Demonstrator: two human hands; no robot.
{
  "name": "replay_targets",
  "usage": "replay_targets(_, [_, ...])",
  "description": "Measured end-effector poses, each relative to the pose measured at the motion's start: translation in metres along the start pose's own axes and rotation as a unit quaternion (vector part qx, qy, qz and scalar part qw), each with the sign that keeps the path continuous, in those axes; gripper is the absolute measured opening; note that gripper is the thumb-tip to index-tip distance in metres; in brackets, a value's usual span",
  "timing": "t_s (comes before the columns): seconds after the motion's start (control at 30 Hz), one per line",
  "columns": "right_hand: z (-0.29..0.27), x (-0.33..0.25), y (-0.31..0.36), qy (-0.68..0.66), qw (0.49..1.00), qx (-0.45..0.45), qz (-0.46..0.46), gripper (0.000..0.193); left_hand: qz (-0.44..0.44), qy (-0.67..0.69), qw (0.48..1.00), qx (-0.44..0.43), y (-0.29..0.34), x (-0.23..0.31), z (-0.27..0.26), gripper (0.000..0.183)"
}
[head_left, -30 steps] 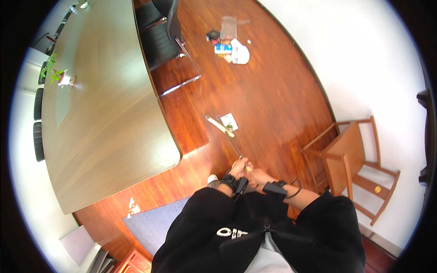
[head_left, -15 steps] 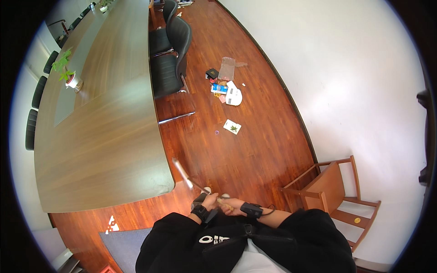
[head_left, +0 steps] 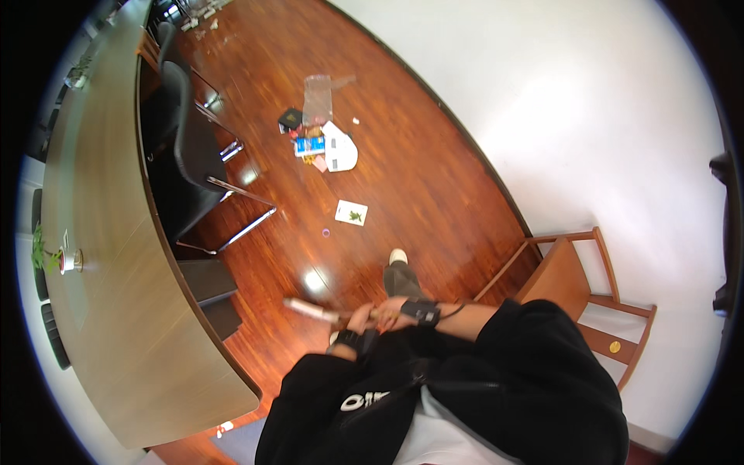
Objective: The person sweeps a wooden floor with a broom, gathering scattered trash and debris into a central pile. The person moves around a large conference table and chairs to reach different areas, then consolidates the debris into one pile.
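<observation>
Both my hands are closed together in front of my body, around a blurred stick (head_left: 311, 310) with a whitish end that points left. My left hand (head_left: 361, 318) is closed on it, nearer that end. Beside it, my right hand (head_left: 393, 311) is also closed on the stick's other part; its end is hidden among the fingers. Ahead on the floor lie a white card with a green leaf picture (head_left: 352, 213) and a small purple ring (head_left: 325, 232). Farther off sits a heap with a white curved piece (head_left: 342, 153), a blue-and-white pack (head_left: 310, 146) and a black box (head_left: 290, 119).
A long wooden table (head_left: 124, 310) runs along the left, with black chairs (head_left: 186, 147) beside it. A clear plastic sheet (head_left: 317, 99) lies behind the heap. On the right, a wooden chair (head_left: 566, 271) stands by the white wall (head_left: 573, 116). My shoe (head_left: 398, 256) is ahead.
I have stepped forward with one foot, and the view has turned so the table and floor items sit farther left. The stick now lies flatter, still in both hands.
</observation>
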State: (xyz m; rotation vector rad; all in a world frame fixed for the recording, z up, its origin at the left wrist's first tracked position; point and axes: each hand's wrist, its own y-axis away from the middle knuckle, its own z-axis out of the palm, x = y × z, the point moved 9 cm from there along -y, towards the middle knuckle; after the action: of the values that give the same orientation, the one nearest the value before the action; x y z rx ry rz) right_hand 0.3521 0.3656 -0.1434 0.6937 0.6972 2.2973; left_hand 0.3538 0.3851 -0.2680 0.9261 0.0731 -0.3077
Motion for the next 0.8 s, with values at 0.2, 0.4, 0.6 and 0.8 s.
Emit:
replay_targets(0.2, [-0.014, -0.153, 0.166, 0.085, 0.977, 0.144, -0.133, 0.008, 0.135, -0.037, 0.988, -0.068, -0.087, 0.082, 0.199, 0.013])
replay_targets(0.4, [0.003, -0.251, 0.234, 0.281, 0.880, 0.331, -0.194, 0.009, 0.174, 0.019, 0.984, -0.041, -0.091, 0.155, 0.291, 0.011])
replay_targets(0.6, [0.040, -0.317, 0.227, 0.325, 0.869, 0.318, -0.194, 0.003, 0.224, 0.038, 0.972, -0.067, -0.077, 0.234, 0.320, 0.015])
replay_targets(0.8, [0.067, -0.351, 0.239, 0.271, 0.884, 0.316, -0.213, 0.006, 0.228, 0.073, 0.963, -0.122, -0.073, 0.269, 0.354, 0.013])
